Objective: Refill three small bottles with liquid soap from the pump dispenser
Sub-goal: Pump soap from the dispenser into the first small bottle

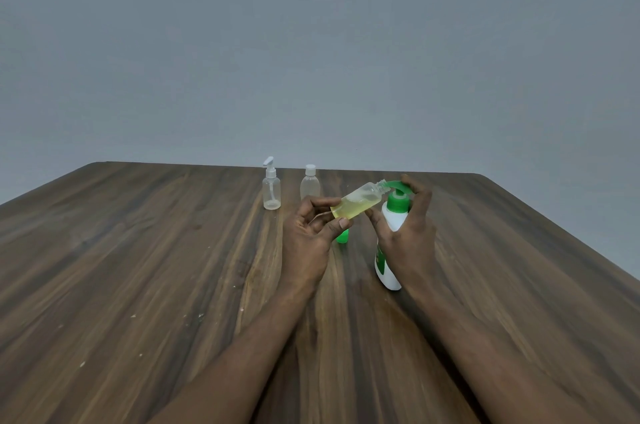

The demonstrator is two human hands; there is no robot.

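While the left hand (313, 233) is pinching the tilted small bottle (356, 203) near its base, its open neck is meeting the green spout of the pump dispenser (391, 233), which the right hand (410, 236) is wrapping, fingers lying over the pump head. Yellowish soap is pooling in the bottle's lower part, so filling looks partway done. Pressing slowly and keeping the neck tight under the spout should be avoiding drips. Two clear bottles, one pump-topped (271, 189) and one capped (310, 183), are waiting at the far edge of the table (138, 250); a green cap (343, 236) is sitting just beyond the left hand
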